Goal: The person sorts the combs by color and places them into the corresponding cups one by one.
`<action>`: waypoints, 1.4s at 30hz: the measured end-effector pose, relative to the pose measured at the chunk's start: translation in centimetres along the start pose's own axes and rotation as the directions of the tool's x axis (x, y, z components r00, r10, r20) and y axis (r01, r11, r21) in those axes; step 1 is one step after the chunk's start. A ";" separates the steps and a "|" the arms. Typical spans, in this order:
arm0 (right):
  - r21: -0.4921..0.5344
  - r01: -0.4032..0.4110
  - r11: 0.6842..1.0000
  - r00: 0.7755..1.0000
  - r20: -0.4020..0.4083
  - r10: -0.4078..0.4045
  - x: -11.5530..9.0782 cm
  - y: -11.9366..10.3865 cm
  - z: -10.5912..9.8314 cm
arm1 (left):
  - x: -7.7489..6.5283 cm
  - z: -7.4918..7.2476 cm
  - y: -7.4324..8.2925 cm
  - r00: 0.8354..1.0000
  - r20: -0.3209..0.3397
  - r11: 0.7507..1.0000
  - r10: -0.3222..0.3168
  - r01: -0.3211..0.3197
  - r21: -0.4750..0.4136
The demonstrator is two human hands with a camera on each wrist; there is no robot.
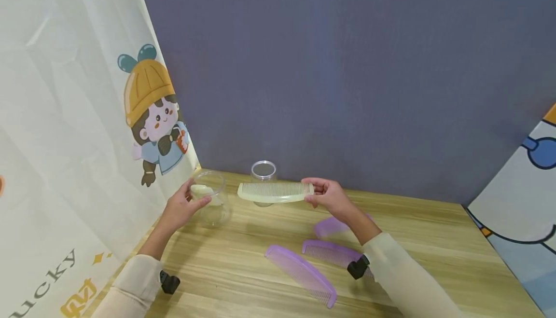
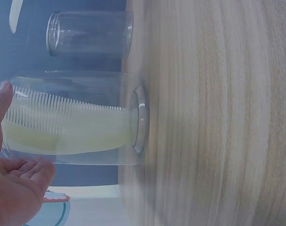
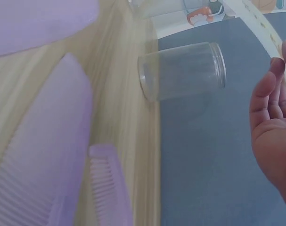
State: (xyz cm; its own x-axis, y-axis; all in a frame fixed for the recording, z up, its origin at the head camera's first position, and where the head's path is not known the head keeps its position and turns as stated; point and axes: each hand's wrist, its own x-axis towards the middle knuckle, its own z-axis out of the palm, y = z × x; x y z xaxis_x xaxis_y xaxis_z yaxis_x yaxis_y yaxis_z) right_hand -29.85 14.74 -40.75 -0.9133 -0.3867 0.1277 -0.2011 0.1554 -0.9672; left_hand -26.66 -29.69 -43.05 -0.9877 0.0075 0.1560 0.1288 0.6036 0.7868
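Note:
My left hand (image 1: 179, 210) grips a clear jar (image 1: 215, 217) near its rim, thumb on one side and fingers on the other. Inside that jar stands a pale green comb (image 2: 67, 141), its teeth showing through the wall in the left wrist view. A second pale green comb (image 1: 274, 194) is pinched at one end by my right hand (image 1: 331, 197). It is held level above the table, teeth upward, to the right of the gripped jar. Behind it another clear jar (image 3: 183, 70) stands upright on the table, partly hidden by the comb in the head view.
On the wooden table (image 1: 234, 269), a purple comb (image 1: 301, 273) lies at the front. Two more, a middle purple comb (image 1: 330, 251) and a farther purple comb (image 1: 332, 226), lie partly under my right arm. A dark wall (image 1: 330, 76) closes the back; a printed white sheet (image 1: 78, 115) hangs at left.

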 end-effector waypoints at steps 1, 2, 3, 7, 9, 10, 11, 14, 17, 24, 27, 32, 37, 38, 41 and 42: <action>-0.002 0.008 1.000 1.000 -0.002 -0.008 0.2 -0.2 0.1 | 0.0 0.0 0.0 1.000 0.003 1.000 -0.003 0.003 0.002; -0.002 0.011 1.000 1.000 -0.008 -0.011 0.5 -0.3 0.3 | 0.0 0.0 0.1 1.000 0.005 1.000 -0.005 0.005 0.005; -0.002 0.016 1.000 1.000 -0.012 -0.016 0.7 -0.5 0.5 | 0.0 -0.1 0.1 1.000 0.006 1.000 -0.005 0.005 0.006; 0.005 0.022 1.000 1.000 -0.019 -0.022 1.5 -1.2 1.2 | 0.0 0.0 0.2 1.000 0.004 1.000 0.000 0.000 0.011; 0.014 0.014 1.000 1.000 -0.022 -0.014 1.9 -1.5 1.6 | 0.0 0.0 0.2 1.000 0.005 1.000 0.002 -0.002 0.013; 0.015 0.012 1.000 1.000 -0.023 -0.012 2.1 -1.6 1.8 | 0.0 0.0 0.2 1.000 0.004 1.000 0.002 -0.002 0.015; 0.015 0.010 1.000 1.000 -0.025 -0.009 2.3 -1.8 2.0 | 0.0 0.0 0.2 1.000 0.004 1.000 0.001 -0.001 0.014; 0.016 0.006 1.000 0.999 -0.033 -0.005 2.8 -2.5 2.6 | 0.0 -0.1 0.1 1.000 0.007 1.000 -0.002 0.002 0.013; 0.023 0.011 1.000 0.999 -0.035 -0.010 3.4 -3.1 3.2 | 0.0 -0.1 0.2 1.000 0.007 1.000 -0.007 0.007 0.012; 0.004 0.034 0.999 0.999 -0.006 -0.034 4.7 -4.2 4.8 | 0.0 -0.1 0.2 1.000 0.011 1.000 -0.006 0.006 0.019; -0.017 0.035 0.999 0.999 0.012 -0.034 5.1 -4.7 5.5 | 0.0 -0.1 0.2 1.000 0.010 1.000 -0.005 0.005 0.018; -0.042 0.077 0.996 0.997 0.032 -0.075 6.1 -5.5 6.6 | 0.0 -0.1 0.1 1.000 0.010 1.000 -0.008 0.008 0.023; -0.078 0.118 0.990 0.992 0.042 -0.115 6.7 -6.3 7.8 | 0.0 -0.1 0.1 1.000 0.006 1.000 -0.001 0.001 0.013; -0.080 0.126 0.989 0.991 0.044 -0.123 6.8 -6.5 8.0 | 0.0 -0.1 0.1 1.000 0.006 1.000 0.001 -0.001 0.011; -0.084 0.139 0.987 0.990 0.047 -0.136 6.9 -6.7 8.6 | 0.0 0.0 0.0 1.000 0.005 1.000 0.007 -0.007 0.007; -0.079 0.143 0.987 0.989 0.047 -0.140 7.0 -6.8 8.8 | 0.0 0.0 0.0 1.000 0.006 1.000 0.008 -0.008 0.009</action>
State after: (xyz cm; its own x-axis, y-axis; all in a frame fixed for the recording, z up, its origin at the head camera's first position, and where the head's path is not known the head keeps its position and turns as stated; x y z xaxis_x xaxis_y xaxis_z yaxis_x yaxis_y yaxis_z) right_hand -31.74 3.02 -35.24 -0.8586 -0.4471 0.2510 -0.3569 0.1698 -0.9186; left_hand -26.64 -29.71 -43.03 -0.9872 0.0173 0.1587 0.1361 0.6107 0.7801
